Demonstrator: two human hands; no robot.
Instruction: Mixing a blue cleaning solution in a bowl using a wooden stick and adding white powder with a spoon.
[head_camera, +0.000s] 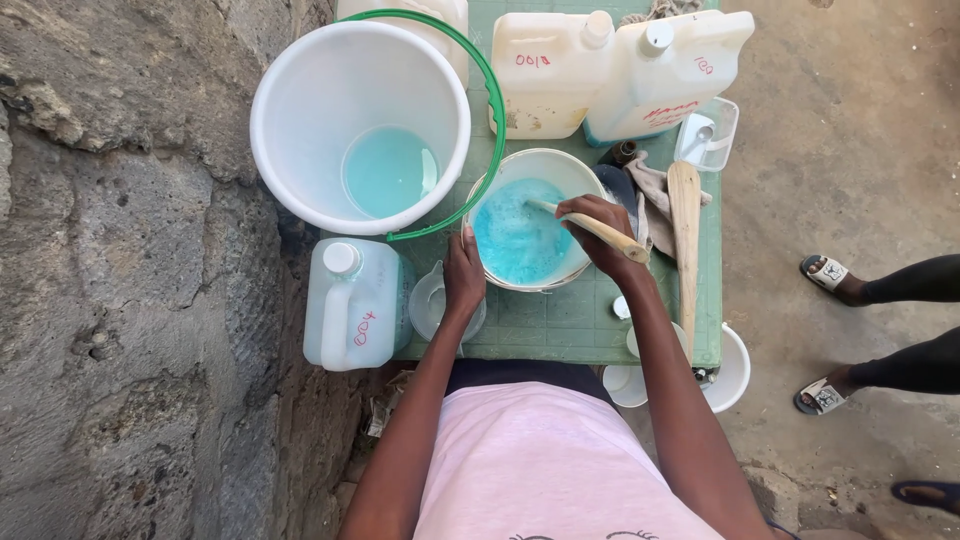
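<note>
A small white bucket of foamy blue liquid stands on a green table. My right hand grips a wooden stick whose far end dips into the blue liquid. My left hand holds the bucket's near left rim. A large white bucket with a green handle, holding a little pale blue liquid, stands to the left.
Two white jerrycans stand at the table's far edge, another at the near left. A wooden paddle, cloth and clear tub lie right. Rock wall left; another person's sandalled feet right.
</note>
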